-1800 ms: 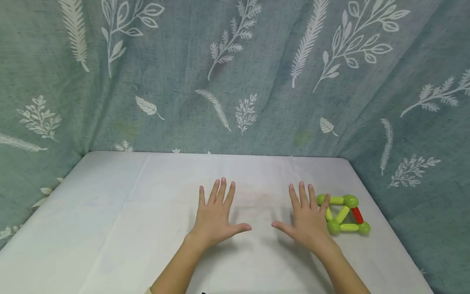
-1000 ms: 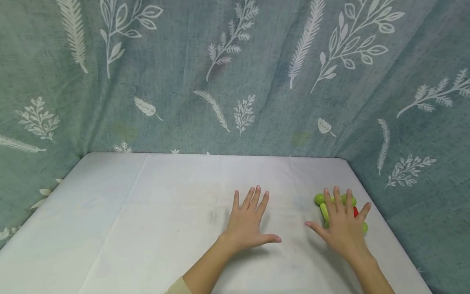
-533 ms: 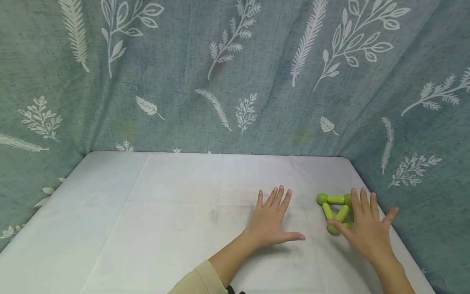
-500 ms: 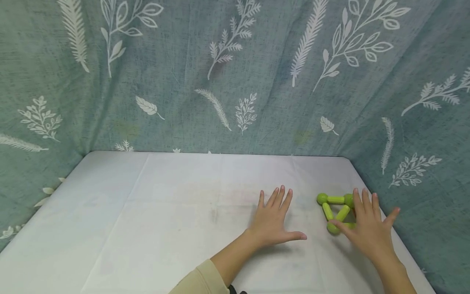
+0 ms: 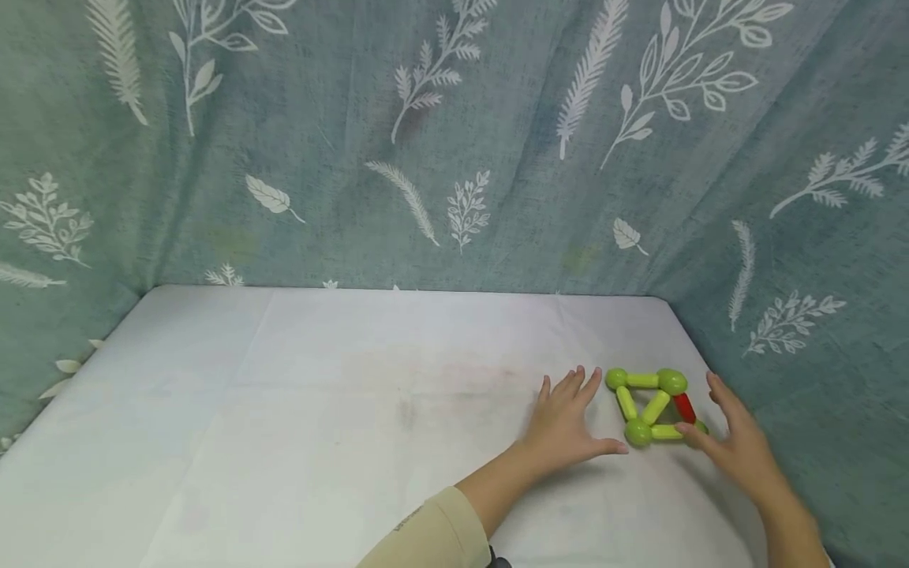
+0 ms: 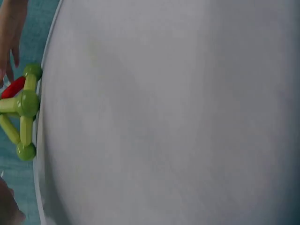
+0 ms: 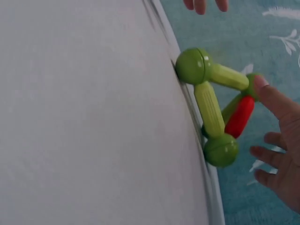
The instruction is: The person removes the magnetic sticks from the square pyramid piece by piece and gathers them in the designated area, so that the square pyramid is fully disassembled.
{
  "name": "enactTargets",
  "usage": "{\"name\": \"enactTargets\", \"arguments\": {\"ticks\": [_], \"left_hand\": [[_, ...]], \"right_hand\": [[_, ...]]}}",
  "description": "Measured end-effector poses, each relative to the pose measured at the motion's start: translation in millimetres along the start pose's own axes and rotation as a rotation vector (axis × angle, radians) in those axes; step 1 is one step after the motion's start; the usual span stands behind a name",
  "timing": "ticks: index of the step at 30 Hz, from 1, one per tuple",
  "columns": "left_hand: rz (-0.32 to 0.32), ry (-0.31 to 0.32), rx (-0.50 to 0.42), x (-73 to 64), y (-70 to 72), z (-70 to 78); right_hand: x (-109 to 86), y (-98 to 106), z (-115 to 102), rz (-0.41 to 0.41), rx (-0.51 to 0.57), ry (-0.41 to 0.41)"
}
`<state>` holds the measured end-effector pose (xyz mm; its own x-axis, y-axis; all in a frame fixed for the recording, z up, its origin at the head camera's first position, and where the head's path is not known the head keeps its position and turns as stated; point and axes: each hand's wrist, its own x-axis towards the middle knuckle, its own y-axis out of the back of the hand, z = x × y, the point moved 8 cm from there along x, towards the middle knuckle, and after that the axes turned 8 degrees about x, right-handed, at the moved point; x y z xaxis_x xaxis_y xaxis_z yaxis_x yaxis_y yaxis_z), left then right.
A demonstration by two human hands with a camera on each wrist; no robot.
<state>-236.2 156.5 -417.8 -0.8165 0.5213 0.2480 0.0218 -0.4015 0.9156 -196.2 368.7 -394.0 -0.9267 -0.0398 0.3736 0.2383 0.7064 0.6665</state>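
Note:
Near the table's right edge lies a ball-and-rod toy frame [image 5: 655, 407]: green balls joined by yellow-green rods and one red rod [image 5: 684, 408]. My left hand [image 5: 564, 432] is left of it, fingers spread and thumb pointing at it, apart from it. On the other side is my right hand [image 5: 742, 450], fingers loosely bent; its thumb overlaps the lower right ball in the head view. The right wrist view shows that thumb [image 7: 274, 96] right at a green ball [image 7: 254, 86], the other fingers away from the frame. Neither hand grips anything.
A white cloth covers the table [image 5: 298, 442], faintly creased and stained. A teal curtain [image 5: 341, 158] with white leaf prints hangs behind it and along both sides. A beige sleeve [image 5: 433, 532] covers the left forearm.
Both hands have moved right, from mid-table to either side of the frame. The right hand passed over the frame, its fingers now more bent. The frame stays in place.

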Motion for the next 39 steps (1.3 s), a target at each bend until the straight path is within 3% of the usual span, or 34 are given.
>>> {"name": "enactTargets", "arguments": {"ticks": [4, 8, 13, 17, 21, 29, 39], "left_hand": [[-0.014, 0.053, -0.202, 6.2, -9.1, 11.2], [-0.048, 0.159, -0.441, 7.3, -21.8, 19.6], [-0.068, 0.246, -0.585, 6.9, -32.4, 24.8], [-0.088, 0.249, -0.629, 6.5, -37.0, 26.2], [-0.077, 0.243, -0.608, 6.3, -36.8, 21.9], [-0.039, 0.308, -0.595, -0.7, -32.8, 2.5], [0.004, 0.319, -0.675, -2.6, -28.0, -20.2]], "right_hand": [[-6.4, 5, 15, -0.028, 0.055, -0.047], [-14.2, 4, 29, -0.086, 0.157, -0.118], [-15.1, 1, 40, -0.089, 0.164, -0.218], [-13.7, -1, 42, -0.081, 0.149, -0.237], [-13.7, -3, 44, -0.088, 0.189, -0.246], [-16.0, -20, 54, -0.148, 0.297, -0.411], [-5.8, -36, 48, -0.175, 0.276, -0.423]]}}
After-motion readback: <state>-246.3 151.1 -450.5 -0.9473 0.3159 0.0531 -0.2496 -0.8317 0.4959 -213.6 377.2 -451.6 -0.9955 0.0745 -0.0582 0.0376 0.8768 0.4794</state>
